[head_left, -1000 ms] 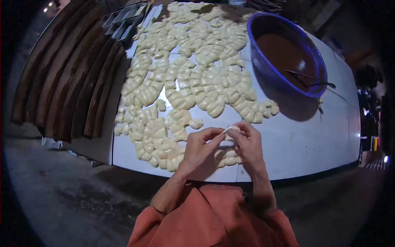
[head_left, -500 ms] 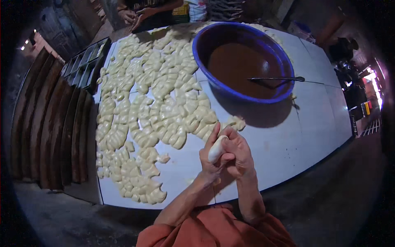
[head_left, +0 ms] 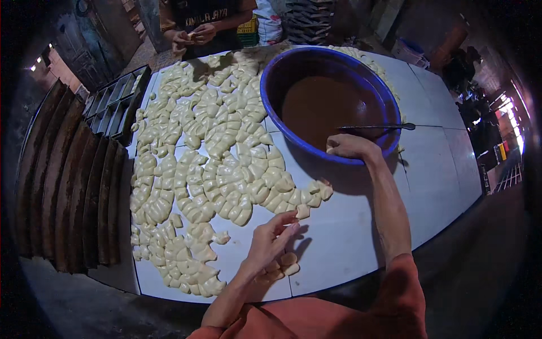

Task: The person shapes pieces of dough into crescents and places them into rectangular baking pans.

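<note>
My left hand point(head_left: 272, 242) is low over the table, thumb and fingers apart. Its fingertips meet a small pale dough piece point(head_left: 303, 211) at the end of the spread-out dough pieces point(head_left: 226, 152). Below this hand lie several loose round dough pieces point(head_left: 289, 260), partly hidden by it. My right hand point(head_left: 355, 147) reaches over the near rim of a large blue basin point(head_left: 305, 148) with curled fingers. Something pale shows at its fingertips, too small to name. Smooth brown paste or liquid point(head_left: 322, 104) fills the basin's bottom, and a dark-handled utensil point(head_left: 389, 126) rests across the right rim.
Dark curved trays point(head_left: 68, 175) stand in a row left of the white table point(head_left: 344, 243). Behind them sits a divided metal rack point(head_left: 117, 101). Across the table a person's hands point(head_left: 195, 37) hold something small. Sacks point(head_left: 269, 22) and crates stand at the back.
My hands were together around a white dough piece; now they are apart. The right has moved up and right to the basin, the left slightly down and left. Loose pieces show beneath it.
</note>
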A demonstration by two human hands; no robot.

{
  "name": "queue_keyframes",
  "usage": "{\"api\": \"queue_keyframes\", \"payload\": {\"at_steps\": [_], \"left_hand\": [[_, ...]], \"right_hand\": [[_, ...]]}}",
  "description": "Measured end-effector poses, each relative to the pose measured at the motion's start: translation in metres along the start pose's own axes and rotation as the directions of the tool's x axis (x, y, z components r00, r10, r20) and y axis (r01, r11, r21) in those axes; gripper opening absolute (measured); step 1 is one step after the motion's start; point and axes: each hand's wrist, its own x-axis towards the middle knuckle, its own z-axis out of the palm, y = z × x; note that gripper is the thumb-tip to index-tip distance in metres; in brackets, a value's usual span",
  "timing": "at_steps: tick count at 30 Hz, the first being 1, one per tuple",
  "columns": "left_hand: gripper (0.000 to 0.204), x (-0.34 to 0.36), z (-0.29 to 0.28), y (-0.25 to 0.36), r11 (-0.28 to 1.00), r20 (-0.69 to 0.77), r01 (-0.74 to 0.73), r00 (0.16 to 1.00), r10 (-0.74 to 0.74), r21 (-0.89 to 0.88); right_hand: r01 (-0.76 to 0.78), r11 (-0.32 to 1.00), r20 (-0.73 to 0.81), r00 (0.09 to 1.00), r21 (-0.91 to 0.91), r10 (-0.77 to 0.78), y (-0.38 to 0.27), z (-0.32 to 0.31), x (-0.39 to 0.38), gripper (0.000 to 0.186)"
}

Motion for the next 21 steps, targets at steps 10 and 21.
{"api": "queue_keyframes", "payload": {"at_steps": [10,21], "left_hand": [[0.043,0.029,0.025,-0.004,0.987,0.066,-0.084,0.993,0.093,-0.134],[0.039,0.045,0.031,-0.006,0.589,0.02,0.063,0.997,-0.079,-0.806]], "right_hand": [[0.306,0.48,-0.429,0.887,0.822,0.17,-0.064,0.0,-0.058,0.016],[0.416,-0.101,-0.389,0.897,0.904,0.21,-0.127,0.108,-0.09,0.013]]}}
